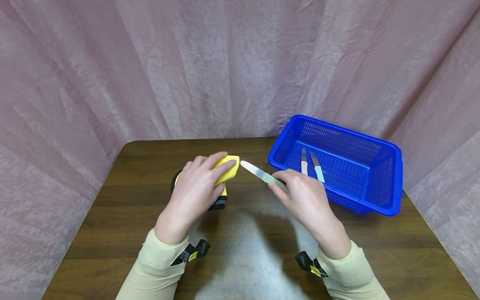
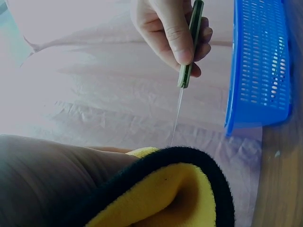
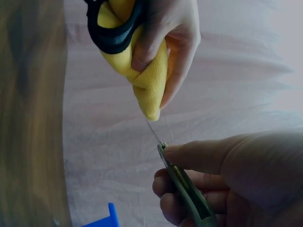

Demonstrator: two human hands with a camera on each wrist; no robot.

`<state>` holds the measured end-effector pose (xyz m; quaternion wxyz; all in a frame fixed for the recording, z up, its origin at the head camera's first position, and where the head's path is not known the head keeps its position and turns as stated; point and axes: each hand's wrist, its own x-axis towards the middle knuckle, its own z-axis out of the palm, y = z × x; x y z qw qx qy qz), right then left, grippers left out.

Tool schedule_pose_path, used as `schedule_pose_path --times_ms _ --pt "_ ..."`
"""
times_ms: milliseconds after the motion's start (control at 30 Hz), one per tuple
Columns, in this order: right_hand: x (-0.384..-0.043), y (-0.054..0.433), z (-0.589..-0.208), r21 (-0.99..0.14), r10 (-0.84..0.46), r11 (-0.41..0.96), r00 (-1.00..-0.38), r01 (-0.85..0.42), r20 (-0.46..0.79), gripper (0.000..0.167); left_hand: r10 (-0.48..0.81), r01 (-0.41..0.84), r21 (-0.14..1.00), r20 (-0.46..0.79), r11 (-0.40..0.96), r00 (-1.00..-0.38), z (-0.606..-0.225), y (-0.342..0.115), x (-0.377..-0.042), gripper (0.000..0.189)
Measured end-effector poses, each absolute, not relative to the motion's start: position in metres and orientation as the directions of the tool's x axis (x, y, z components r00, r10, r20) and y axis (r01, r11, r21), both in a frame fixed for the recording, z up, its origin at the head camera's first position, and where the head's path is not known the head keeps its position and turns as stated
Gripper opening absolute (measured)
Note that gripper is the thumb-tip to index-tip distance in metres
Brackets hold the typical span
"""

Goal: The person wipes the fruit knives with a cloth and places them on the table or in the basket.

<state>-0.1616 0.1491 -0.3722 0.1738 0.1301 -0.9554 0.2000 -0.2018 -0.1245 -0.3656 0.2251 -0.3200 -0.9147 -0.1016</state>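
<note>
My left hand (image 1: 198, 183) grips a folded yellow cloth (image 3: 154, 82) with a black-and-grey border, thumb on one side and fingers on the other. The cloth's loose part hangs below the palm. In my right hand (image 1: 303, 196) is a folding knife (image 1: 275, 182) with a pale green handle, pinched between thumb and fingers. Its blade (image 1: 252, 168) is unfolded and points left, the tip right at the cloth's edge. From the right wrist view, the handle (image 3: 187, 189) shows its open slot. Both hands are raised over the wooden table.
A blue plastic basket (image 1: 393, 179) stands at the right of the table (image 1: 123, 221), just beyond my right hand. Inside it lie two more knives, one with a pinkish-white handle (image 1: 304, 167) and one with a pale blue-green handle (image 1: 319, 174). Pink curtains (image 1: 210, 83) hang behind the table.
</note>
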Motion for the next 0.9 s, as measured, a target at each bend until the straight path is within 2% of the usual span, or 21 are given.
schedule_pose_path --times_ms 400,700,900 --pt "-0.1652 0.1507 -0.3725 -0.314 -0.19 0.892 -0.899 -0.326 0.395 0.01 0.533 0.629 0.048 0.483 0.776 -0.695 -0.3662 -0.1234 -0.2011 0.059" --pt "-0.166 0.1505 -0.3726 -0.323 -0.185 0.891 -0.905 -0.319 0.384 0.01 0.564 0.661 0.032 0.49 0.75 -0.664 -0.3665 -0.1178 -0.1984 0.061" --pt "-0.166 0.1504 -0.375 -0.336 -0.18 0.887 -0.907 -0.316 0.38 0.01 0.568 0.66 0.028 0.484 0.75 -0.666 -0.3662 -0.1164 -0.1966 0.061"
